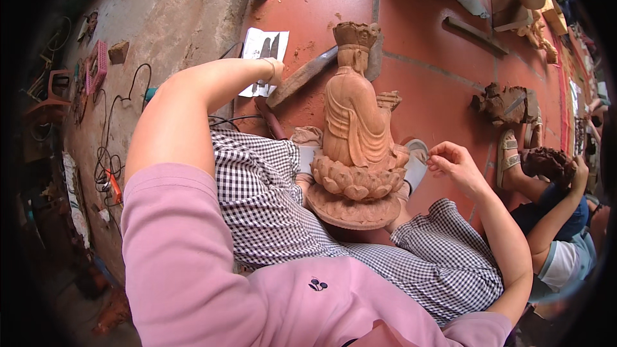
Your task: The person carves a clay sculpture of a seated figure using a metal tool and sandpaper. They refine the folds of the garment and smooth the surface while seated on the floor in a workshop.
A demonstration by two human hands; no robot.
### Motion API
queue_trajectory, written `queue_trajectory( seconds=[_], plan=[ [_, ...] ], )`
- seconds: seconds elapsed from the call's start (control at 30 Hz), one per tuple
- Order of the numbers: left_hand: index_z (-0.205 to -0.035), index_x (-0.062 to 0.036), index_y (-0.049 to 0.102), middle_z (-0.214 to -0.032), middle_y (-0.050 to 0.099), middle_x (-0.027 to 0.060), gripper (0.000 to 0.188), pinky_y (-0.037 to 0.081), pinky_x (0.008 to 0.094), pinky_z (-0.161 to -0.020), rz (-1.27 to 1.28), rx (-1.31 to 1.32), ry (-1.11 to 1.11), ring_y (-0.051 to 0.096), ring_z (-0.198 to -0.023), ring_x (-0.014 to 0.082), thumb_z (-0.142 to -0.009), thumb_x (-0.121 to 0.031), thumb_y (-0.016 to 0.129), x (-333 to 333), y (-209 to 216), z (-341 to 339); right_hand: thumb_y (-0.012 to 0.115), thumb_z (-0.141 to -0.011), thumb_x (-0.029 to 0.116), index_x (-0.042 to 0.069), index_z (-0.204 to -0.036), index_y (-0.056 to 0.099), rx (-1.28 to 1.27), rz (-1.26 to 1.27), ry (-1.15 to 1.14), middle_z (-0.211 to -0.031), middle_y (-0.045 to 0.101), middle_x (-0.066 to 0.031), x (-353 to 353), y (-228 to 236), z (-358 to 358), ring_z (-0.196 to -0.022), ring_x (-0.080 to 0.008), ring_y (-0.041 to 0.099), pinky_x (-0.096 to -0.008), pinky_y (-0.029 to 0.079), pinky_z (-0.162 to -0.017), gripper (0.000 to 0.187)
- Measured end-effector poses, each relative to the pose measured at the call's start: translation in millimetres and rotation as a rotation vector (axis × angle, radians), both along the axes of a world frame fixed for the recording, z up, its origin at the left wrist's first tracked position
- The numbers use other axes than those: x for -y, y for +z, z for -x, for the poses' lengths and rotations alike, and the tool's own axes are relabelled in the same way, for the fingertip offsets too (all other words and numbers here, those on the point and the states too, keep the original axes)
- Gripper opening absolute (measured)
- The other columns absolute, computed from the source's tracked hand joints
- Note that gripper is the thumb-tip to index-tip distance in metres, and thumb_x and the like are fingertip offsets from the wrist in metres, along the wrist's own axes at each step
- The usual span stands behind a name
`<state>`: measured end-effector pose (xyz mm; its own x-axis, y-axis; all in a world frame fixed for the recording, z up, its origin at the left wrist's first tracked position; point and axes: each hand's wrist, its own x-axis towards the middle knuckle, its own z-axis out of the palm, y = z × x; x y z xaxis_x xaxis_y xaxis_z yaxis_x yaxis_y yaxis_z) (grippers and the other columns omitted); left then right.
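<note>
A carved wooden figure (350, 106), seated on a lotus base, stands upright between my legs. It shows a tall crown, draped robes and a small stacked piece held at its chest. My left hand (275, 72) reaches out to a white sheet (256, 40) left of the figure, where dark flat metal blades (274, 46) lie. Its fingers are mostly hidden, so whether it grips a blade does not show. To the right of the figure my right hand (455, 163) hovers with loosely bent fingers, thumb and forefinger apart, holding nothing visible.
A long wooden bar (302, 78) lies behind the figure on red floor tiles. Black cables (103, 167) and a pink basket (97, 67) are on the concrete at left. At right, another person's hand (580, 172) holds a dark carved piece (546, 163); a rough wood block (504, 104) lies nearby.
</note>
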<state>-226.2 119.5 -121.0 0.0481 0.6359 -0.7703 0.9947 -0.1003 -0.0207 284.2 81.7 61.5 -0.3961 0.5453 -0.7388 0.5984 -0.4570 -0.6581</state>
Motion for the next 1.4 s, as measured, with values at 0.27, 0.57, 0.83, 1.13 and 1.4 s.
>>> queue_trajectory(
  seconds=[0.27, 0.57, 0.83, 1.13, 1.4],
  plan=[
    [-0.126, 0.0101, 0.052, -0.124, 0.061, 0.0321, 0.059, 0.049, 0.0432, -0.099, 0.048, 0.111, 0.351, 0.061, -0.119, 0.0401, -0.08, -0.024, 0.067, 26, -10, 6, 0.06, -0.1, 0.015, 0.001, -0.11, 0.062, 0.014, 0.079, 0.015, -0.099, 0.068, -0.0064, 5, -11, -6, -0.09, -0.012, 0.065, -0.0283, 0.055, -0.078, 0.017],
    [-0.094, 0.0069, 0.074, -0.091, 0.073, 0.0198, 0.038, 0.057, 0.0384, -0.068, 0.213, 0.006, 0.225, 0.073, -0.081, 0.0276, -0.071, -0.023, 0.075, 37, -19, 29, 0.061, -0.1, 0.015, 0.0, -0.111, 0.062, 0.025, 0.104, 0.021, -0.1, 0.068, -0.0067, 6, -11, -5, -0.09, -0.0121, 0.065, -0.029, 0.055, -0.08, 0.018],
    [-0.102, -0.0092, 0.077, -0.099, 0.075, 0.0121, 0.049, 0.057, 0.038, -0.08, 0.341, -0.024, 0.054, 0.071, -0.094, 0.0273, -0.058, -0.031, 0.083, 55, 0, 11, 0.061, -0.099, 0.014, 0.0, -0.11, 0.063, 0.017, 0.119, 0.049, -0.098, 0.067, -0.0054, 9, -20, -13, -0.089, -0.0114, 0.063, -0.0286, 0.054, -0.079, 0.017],
    [-0.084, -0.0147, 0.08, -0.083, 0.075, 0.0081, 0.043, 0.056, 0.0376, -0.075, 0.353, -0.137, -0.377, 0.071, -0.082, 0.0248, -0.066, -0.054, 0.077, 48, 6, 7, 0.063, -0.099, 0.017, 0.002, -0.111, 0.062, 0.03, 0.061, 0.116, -0.099, 0.068, -0.004, 3, -15, -9, -0.092, -0.011, 0.065, -0.0278, 0.054, -0.081, 0.019],
    [-0.086, -0.003, 0.078, -0.077, 0.073, 0.0108, 0.048, 0.055, 0.0381, -0.069, 0.278, -0.066, -0.301, 0.069, -0.073, 0.0228, -0.077, -0.05, 0.075, -14, 137, 1, 0.067, -0.092, 0.009, 0.0, -0.112, 0.063, 0.116, -0.42, 0.536, -0.106, 0.069, -0.0158, 1, 43, 33, -0.091, -0.0225, 0.069, -0.0343, 0.056, -0.077, 0.022]
  ],
)
